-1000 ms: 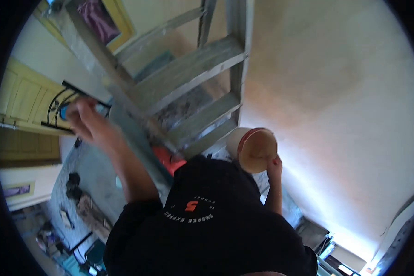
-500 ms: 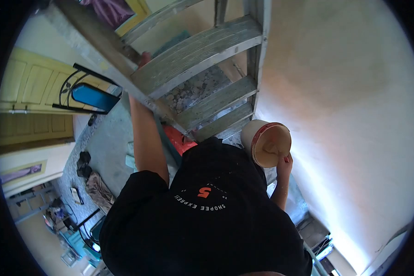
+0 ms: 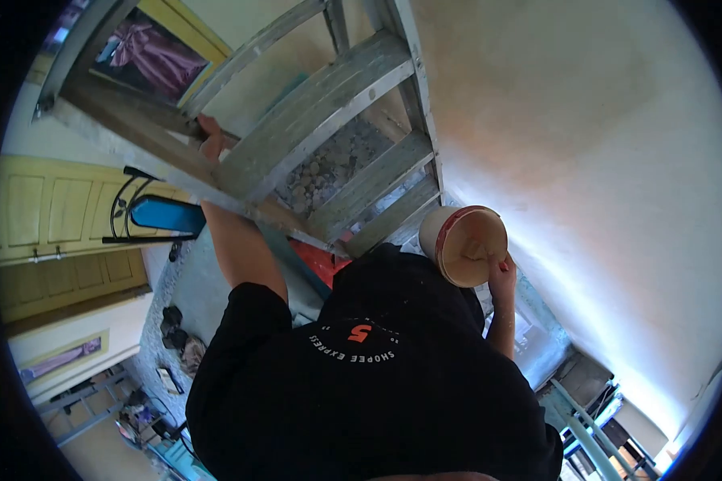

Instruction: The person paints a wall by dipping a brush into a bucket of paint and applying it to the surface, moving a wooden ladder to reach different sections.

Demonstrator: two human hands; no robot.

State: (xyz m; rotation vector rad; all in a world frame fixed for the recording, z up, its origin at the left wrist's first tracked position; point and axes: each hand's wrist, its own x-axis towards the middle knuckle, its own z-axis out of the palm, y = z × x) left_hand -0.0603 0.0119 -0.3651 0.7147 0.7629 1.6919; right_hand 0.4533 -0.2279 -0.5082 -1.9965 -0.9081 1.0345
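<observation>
A worn, paint-specked stepladder (image 3: 321,104) rises in front of my body. My left arm passes behind its side rail, and my left hand (image 3: 209,130) is closed on the ladder's frame near the back of a tread; part of the grip is hidden. At my right side, a pale bucket (image 3: 449,236) with a red-stained rim tilts so its mouth faces up toward me. My right hand (image 3: 501,274) grips the rim on the near side. Some beige residue coats the bucket's inside wall.
A bare plastered wall (image 3: 569,136) runs close along the right. Left are a blue-backed metal chair (image 3: 167,215) and yellow doors (image 3: 72,208). A red item (image 3: 321,260) lies below the ladder. Dark items (image 3: 172,329) rest on the floor.
The ladder has shifted left in view, showing more of the purple curtain behind it. My left hand appears farther left and lower, still at the ladder. The bucket stays in my right hand.
</observation>
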